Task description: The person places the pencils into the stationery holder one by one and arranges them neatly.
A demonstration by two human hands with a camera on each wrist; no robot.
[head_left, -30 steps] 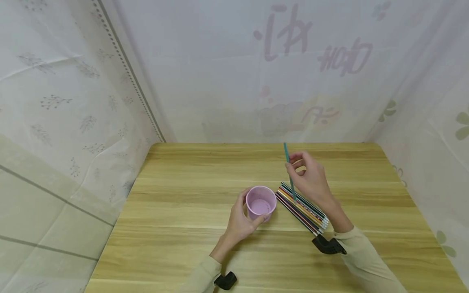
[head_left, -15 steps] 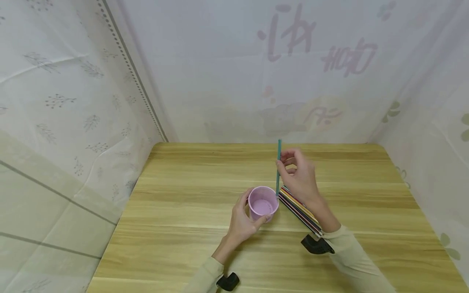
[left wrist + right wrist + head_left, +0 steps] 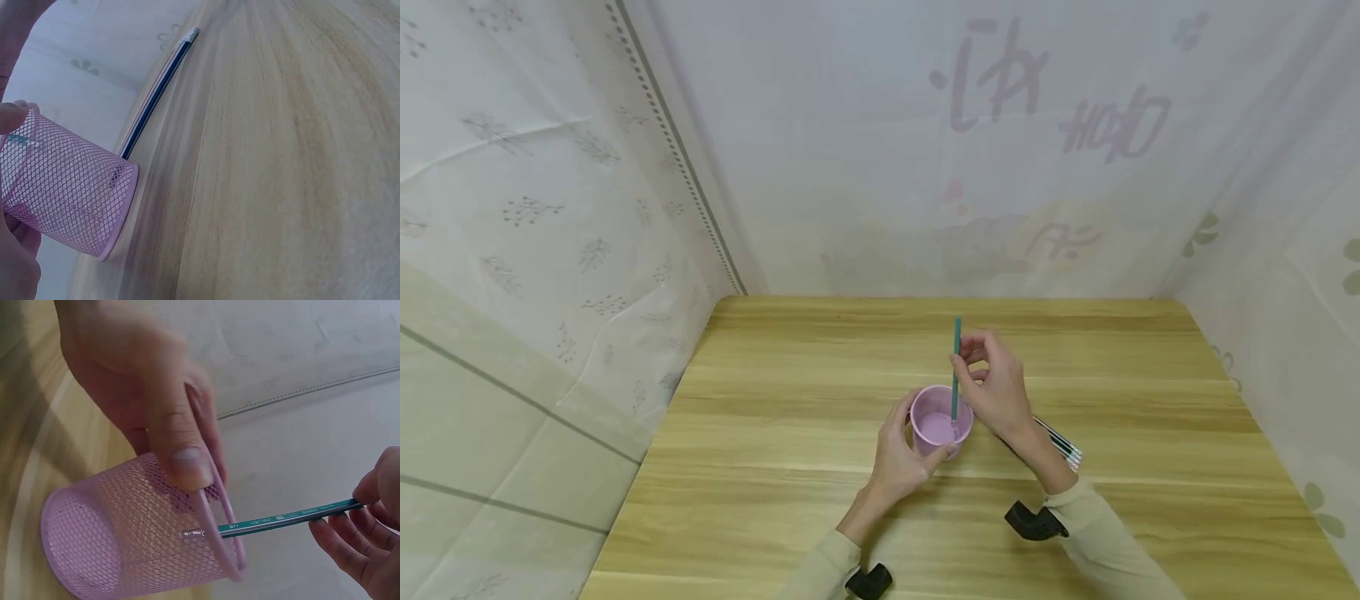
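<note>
From here I make it barely started: my left hand (image 3: 898, 458) grips the pink cup (image 3: 144, 515) mid-frame, and my right hand (image 3: 1002, 390) pinches the green pencil (image 3: 284, 519), eraser end inside (not let go yet). I see no other pencil in there; the loose pencils (image 3: 1063, 446) right of centre seem left to do.

A wood-grained counter (image 3: 760, 467) stands before a pale back cloth (image 3: 850, 167) with faint purplish lettering (image 3: 961, 87). Grey sprigs (image 3: 531, 211) mark the left cloth (image 3: 482, 350), green petals (image 3: 1330, 525) the right cloth (image 3: 1277, 308).
</note>
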